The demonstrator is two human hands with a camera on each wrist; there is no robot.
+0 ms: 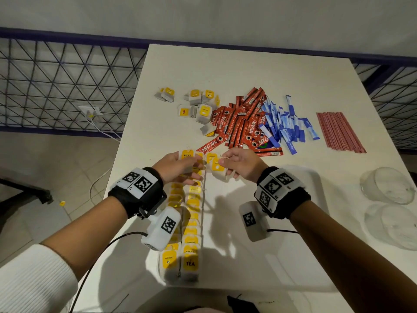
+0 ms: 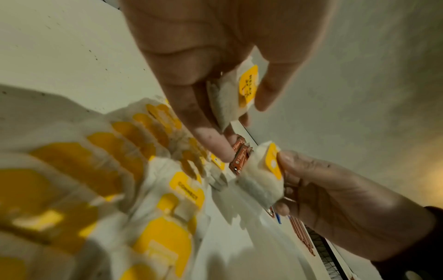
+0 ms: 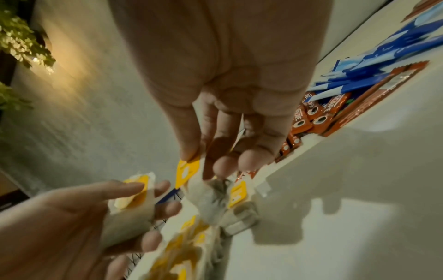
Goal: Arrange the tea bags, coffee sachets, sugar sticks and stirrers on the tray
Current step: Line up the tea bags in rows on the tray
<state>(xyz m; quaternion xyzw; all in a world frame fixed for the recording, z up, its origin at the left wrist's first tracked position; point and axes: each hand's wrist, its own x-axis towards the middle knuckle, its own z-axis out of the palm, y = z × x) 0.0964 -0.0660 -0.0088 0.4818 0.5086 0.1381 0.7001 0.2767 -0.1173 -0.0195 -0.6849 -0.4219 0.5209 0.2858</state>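
Observation:
Two rows of yellow-tagged tea bags (image 1: 190, 224) run away from the table's front edge. At their far end my left hand (image 1: 190, 166) pinches one tea bag (image 2: 239, 91) between thumb and fingers. Close beside it, my right hand (image 1: 225, 164) pinches the yellow tag of another tea bag (image 3: 210, 199), which hangs below the fingers just above the rows. Further back lie loose tea bags (image 1: 198, 105), red coffee sachets (image 1: 243, 123), blue sugar sticks (image 1: 284, 125) and a bundle of red stirrers (image 1: 338, 132). I cannot make out a tray clearly.
Two clear plastic tubs (image 1: 388, 184) stand at the white table's (image 1: 282, 71) right edge. A metal grid fence (image 1: 56, 82) and a wall socket with cables (image 1: 90, 111) lie beyond the left edge. A yellow tag (image 1: 62, 202) lies on the floor.

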